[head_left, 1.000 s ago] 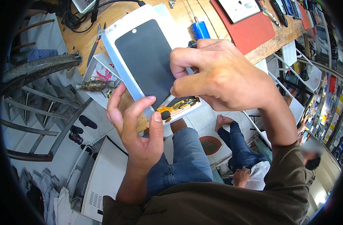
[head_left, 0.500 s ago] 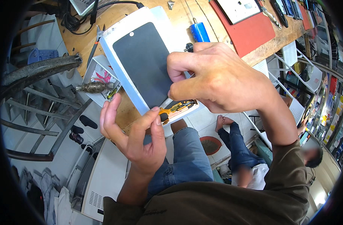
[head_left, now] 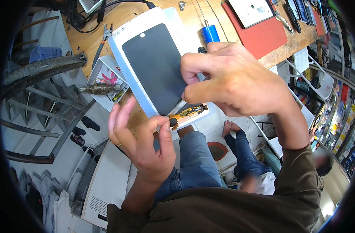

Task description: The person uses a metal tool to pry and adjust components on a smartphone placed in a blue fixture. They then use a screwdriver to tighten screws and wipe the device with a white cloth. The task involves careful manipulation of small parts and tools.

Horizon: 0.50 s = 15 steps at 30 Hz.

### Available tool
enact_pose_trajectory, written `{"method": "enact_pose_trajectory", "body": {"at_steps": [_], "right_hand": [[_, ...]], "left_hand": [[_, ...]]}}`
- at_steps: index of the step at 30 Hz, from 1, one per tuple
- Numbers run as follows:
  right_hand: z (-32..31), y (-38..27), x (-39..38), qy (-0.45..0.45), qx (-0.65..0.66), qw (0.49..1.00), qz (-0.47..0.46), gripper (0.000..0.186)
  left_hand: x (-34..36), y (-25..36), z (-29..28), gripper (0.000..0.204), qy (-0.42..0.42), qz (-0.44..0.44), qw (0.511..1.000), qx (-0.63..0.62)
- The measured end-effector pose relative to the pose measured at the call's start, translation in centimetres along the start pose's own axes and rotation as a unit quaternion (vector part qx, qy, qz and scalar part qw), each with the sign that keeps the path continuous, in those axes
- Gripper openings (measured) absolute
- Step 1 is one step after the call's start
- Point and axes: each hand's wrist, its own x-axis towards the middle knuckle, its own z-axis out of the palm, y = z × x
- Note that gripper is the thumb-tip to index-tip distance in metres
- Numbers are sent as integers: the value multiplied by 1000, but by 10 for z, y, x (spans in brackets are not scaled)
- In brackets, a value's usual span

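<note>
A dark phone screen panel (head_left: 154,62) lies on a white slab with pale blue sides (head_left: 127,79) at the bench edge. An orange flex cable (head_left: 185,113) with black parts sticks out along the panel's lower end. My left hand (head_left: 146,145) has thumb and forefinger closed at the cable's left end, the other fingers raised and loosely spread. My right hand (head_left: 235,79) comes over the panel from the right, fingers closed around a thin whitish stick-like tool (head_left: 178,106). That tool's tip points down at the cable's left part. Its upper part is hidden by my fingers.
Left of the slab lie cutting pliers (head_left: 101,44) and an open white box (head_left: 107,72) of small items. A blue cylinder (head_left: 211,33) and a red mat (head_left: 259,33) lie beyond my right hand. Another person's legs (head_left: 245,151) show below right.
The slab and panel appear slightly farther right and lower in view. Both hands shift right with them, keeping their hold; the tool tip stays near the cable's left part.
</note>
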Motion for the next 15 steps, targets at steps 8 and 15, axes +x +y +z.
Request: {"method": "enact_pose_trajectory", "body": {"at_steps": [8, 15], "right_hand": [[-5, 3, -9, -11, -6, 1000, 15, 27], [-1, 4, -6, 5, 0, 1000, -2, 27]], "left_hand": [[-7, -3, 5, 11, 28, 25, 999, -5], [-10, -3, 2, 8, 15, 33, 999, -4]]}}
